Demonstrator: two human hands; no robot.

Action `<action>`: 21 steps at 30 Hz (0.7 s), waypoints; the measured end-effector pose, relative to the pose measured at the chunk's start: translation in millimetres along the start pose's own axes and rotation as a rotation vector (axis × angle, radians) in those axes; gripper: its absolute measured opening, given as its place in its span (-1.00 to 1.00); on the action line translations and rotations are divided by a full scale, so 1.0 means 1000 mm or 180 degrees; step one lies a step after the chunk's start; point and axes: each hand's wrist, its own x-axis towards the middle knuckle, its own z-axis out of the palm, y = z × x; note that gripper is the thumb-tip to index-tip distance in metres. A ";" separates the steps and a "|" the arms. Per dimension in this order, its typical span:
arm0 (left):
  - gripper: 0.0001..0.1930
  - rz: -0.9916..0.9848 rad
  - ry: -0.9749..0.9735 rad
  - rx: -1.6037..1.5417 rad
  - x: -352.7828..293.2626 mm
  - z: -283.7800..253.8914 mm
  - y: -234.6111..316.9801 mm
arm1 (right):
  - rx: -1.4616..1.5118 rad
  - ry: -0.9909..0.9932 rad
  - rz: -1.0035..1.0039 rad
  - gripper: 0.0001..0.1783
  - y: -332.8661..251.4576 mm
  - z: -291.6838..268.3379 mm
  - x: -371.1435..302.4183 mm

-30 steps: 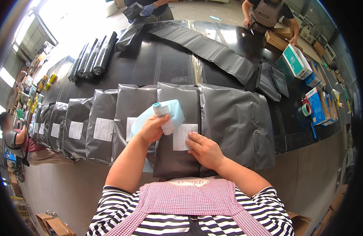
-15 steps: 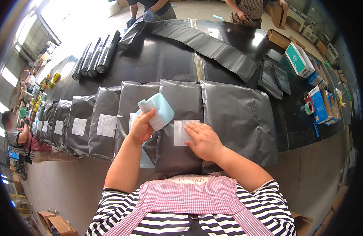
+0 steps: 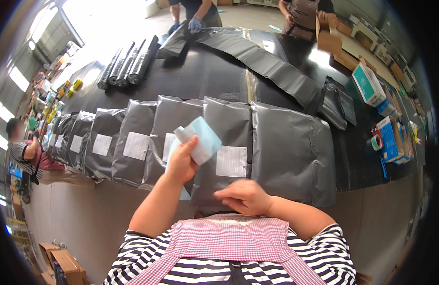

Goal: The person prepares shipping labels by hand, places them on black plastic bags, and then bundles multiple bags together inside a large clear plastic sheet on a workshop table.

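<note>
My left hand [image 3: 183, 160] is closed round a folded strip of light-blue label backing [image 3: 206, 138], with white labels on it. Below that hand, part of the strip hangs beside the bags. A white printed label [image 3: 231, 161] lies flat on the grey plastic mailing bag [image 3: 226, 121] in front of me. Over the near end of this bag is my right hand [image 3: 245, 197], its fingers curled and somewhat blurred; whether they hold anything is unclear. To the right lies a wide grey bag [image 3: 288, 147] with no label showing on its upper face.
A row of overlapping labelled grey bags [image 3: 136, 126] runs left along the black table [image 3: 181, 78]. Black rolls [image 3: 143, 59] and a long grey plastic strip [image 3: 262, 59] lie beyond. Boxes [image 3: 390, 137] and a tape roll [image 3: 376, 141] sit right. Co-workers stand across and at left.
My right hand has left the label and drawn back toward me, its fingers curling. My left hand has shifted slightly right with the label strip. The whole view has shifted a little.
</note>
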 end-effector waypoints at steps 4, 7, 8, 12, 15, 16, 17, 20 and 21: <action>-0.61 -0.0215 -0.0172 -0.0077 -0.034 0.032 -0.017 | -0.2117 0.1558 -0.0114 -0.64 -0.022 -0.021 0.029; -0.63 -0.0301 -0.0120 -0.0121 -0.058 0.060 -0.029 | -0.2179 0.1935 -0.0047 -0.71 0.002 -0.018 0.028; -0.62 -0.0308 -0.0144 -0.0213 -0.062 0.063 -0.032 | -0.2242 0.1865 -0.0019 -0.75 0.009 -0.020 0.023; -0.51 -0.0365 -0.0120 -0.0582 -0.073 0.070 -0.041 | -0.2405 0.1737 0.0167 -0.82 0.017 -0.038 0.012; -0.43 -0.0392 -0.0537 -0.0808 -0.082 0.061 -0.046 | -0.2339 0.1724 0.0011 -0.84 0.022 -0.044 0.004; -0.40 -0.0359 -0.0607 -0.0850 -0.087 0.064 -0.046 | -0.2369 0.1728 -0.0038 -0.85 0.023 -0.047 0.003; -0.38 -0.0326 -0.0679 -0.0890 -0.092 0.066 -0.047 | -0.2398 0.1734 -0.0088 -0.86 0.025 -0.050 0.002; -0.35 -0.0182 -0.0906 -0.0895 -0.098 0.064 -0.047 | -0.2371 0.1823 0.0066 -0.89 0.028 -0.057 0.003; -0.45 -0.0100 -0.1029 -0.0821 -0.101 0.066 -0.046 | -0.2389 0.1786 0.0142 -0.88 0.032 -0.058 0.003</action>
